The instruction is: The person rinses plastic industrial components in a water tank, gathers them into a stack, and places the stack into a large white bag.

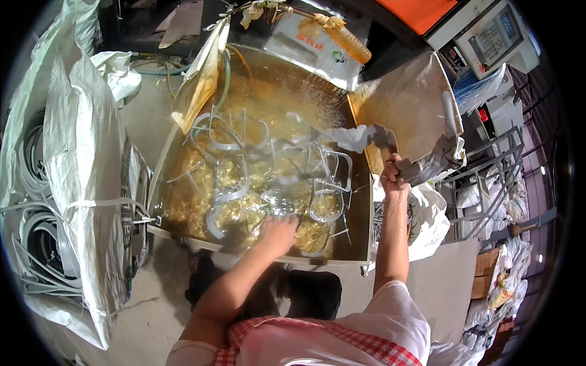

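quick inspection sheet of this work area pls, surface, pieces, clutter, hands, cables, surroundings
surface: tub holding brownish, rippled water
pieces: curved grey strips in the tub; a grey strip at the right hand
clutter: white sack at left beside coiled grey strips
hands: right grips the grey strip at the tub's right side; left hand is over the near part of the tub, grip unclear
cables: green hose at the tub's far left; electric cables unclear
surroundings: control panel upper right, cardboard boxes lower right
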Demonstrator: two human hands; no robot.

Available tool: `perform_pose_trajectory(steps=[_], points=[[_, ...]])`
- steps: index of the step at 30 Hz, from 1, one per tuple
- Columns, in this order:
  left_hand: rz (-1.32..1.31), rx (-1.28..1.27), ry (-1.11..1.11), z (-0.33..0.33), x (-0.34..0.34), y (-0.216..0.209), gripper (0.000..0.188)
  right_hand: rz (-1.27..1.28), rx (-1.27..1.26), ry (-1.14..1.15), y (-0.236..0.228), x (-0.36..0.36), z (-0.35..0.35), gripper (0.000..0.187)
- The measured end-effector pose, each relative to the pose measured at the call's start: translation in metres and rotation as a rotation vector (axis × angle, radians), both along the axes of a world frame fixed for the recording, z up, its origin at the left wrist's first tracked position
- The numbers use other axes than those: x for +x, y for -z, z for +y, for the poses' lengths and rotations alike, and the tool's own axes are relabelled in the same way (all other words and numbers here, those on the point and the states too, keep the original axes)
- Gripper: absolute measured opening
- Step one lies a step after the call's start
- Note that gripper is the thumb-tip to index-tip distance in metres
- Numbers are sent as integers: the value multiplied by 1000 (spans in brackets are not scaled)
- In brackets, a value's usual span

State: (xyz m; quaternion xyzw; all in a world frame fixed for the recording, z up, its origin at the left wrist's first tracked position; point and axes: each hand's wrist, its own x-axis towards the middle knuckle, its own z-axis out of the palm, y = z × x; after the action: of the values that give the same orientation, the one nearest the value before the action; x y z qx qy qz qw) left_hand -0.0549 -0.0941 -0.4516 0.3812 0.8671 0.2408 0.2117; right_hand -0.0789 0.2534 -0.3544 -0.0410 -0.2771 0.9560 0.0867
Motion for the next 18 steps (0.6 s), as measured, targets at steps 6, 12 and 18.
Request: perform_pose_trajectory(steps=[6, 12, 18], points=[[25, 116, -223, -3, -19, -21, 54, -624, 709, 150, 27, -4, -23, 7], [-36, 22, -105, 0, -6, -6, 49, -261, -112, -16, 58, -25, -54, 24], [-61, -18, -18, -3, -9, -21, 49, -150, -351, 6, 70, -21, -73, 24]])
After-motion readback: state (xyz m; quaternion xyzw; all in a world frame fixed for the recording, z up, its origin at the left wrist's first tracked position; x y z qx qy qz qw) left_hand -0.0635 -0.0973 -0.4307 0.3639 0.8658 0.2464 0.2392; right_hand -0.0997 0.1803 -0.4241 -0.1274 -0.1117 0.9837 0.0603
